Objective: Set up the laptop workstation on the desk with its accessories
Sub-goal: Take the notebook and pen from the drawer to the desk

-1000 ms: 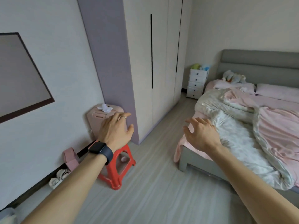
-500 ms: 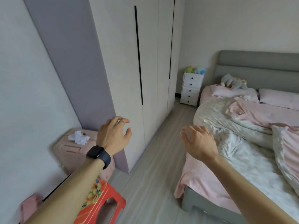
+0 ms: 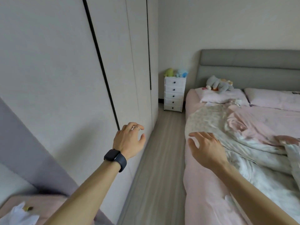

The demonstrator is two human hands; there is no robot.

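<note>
Left hand (image 3: 129, 140), smartwatch (image 3: 115, 157) on its wrist, and right hand (image 3: 206, 148) both raised, empty, fingers loosely spread, left beside the wardrobe (image 3: 65, 78), right over the pink bed (image 3: 203, 200) edge, floor (image 3: 159, 159) strip between; laptop's whereabouts cannot be told.

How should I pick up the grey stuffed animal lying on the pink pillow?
Take the grey stuffed animal round its plump middle, reaching down from above on the near side. It lies slumped on the pillow, and the headboard probably blocks the far side.
</note>
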